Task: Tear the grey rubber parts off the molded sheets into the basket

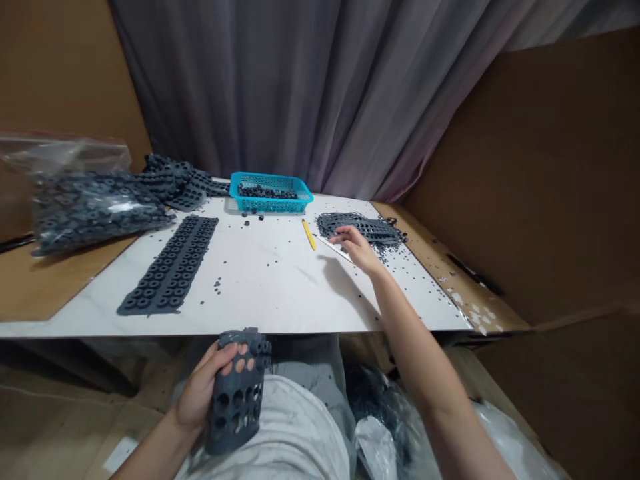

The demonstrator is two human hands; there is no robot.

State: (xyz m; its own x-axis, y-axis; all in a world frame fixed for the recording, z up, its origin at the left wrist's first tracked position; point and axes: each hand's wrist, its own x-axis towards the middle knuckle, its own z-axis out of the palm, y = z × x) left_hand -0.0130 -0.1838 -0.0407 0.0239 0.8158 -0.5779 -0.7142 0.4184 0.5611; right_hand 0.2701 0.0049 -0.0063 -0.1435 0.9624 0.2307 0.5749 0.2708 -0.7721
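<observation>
My left hand (pixel 205 385) is low in front of my body, below the table edge, and grips a curled dark grey perforated rubber sheet (pixel 235 400) with its fingers across the holes. My right hand (pixel 355 248) reaches over the white table (pixel 270 293), its fingers spread just short of a pile of grey perforated rubber sheet (pixel 357 228). A thin pale straightedge (pixel 334 248) runs under my right palm. A yellow pencil (pixel 309 234) lies left of it. Many small dark rubber pieces are scattered around the pile.
A long perforated rubber strip (pixel 170 265) lies flat on the table's left side. A blue plastic basket (pixel 271 193) of small dark pieces stands at the back. A plastic bag of rubber sheets (pixel 95 207) sits at left. Grey curtain and cardboard walls surround the table; another bag lies by my right knee.
</observation>
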